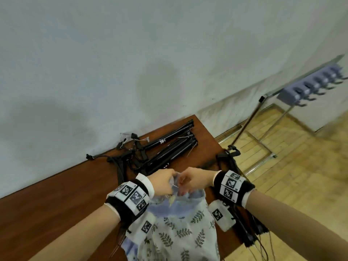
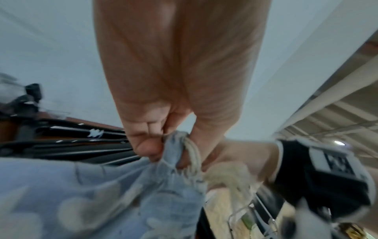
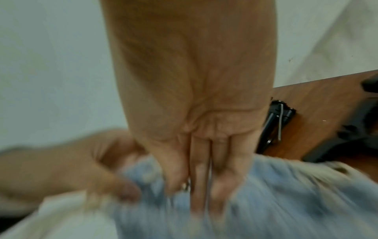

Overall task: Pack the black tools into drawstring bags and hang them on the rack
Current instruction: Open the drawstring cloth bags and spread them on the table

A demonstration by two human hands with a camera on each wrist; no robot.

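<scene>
A drawstring bag (image 1: pixel 178 232), white with a leaf print and a pale blue top, lies on the brown table (image 1: pixel 56 194) in front of me. Both hands meet at its gathered mouth. My left hand (image 1: pixel 163 182) pinches the blue hem and the cream cord (image 2: pixel 192 153) between thumb and fingers (image 2: pixel 147 150). My right hand (image 1: pixel 195 180) grips the same mouth from the other side, its fingers (image 3: pixel 199 186) pressed down into the blurred blue fabric (image 3: pixel 286 194). Black folded tools (image 1: pixel 169 147) lie in a bundle behind the bag, by the wall. What is inside the bag is hidden.
A metal rack (image 1: pixel 252 119) stands on the wooden floor to the right, with a lavender strip of hooks (image 1: pixel 310 85) at its top. Another black tool (image 1: pixel 227 159) lies at the table's right edge. The white wall runs right behind the table.
</scene>
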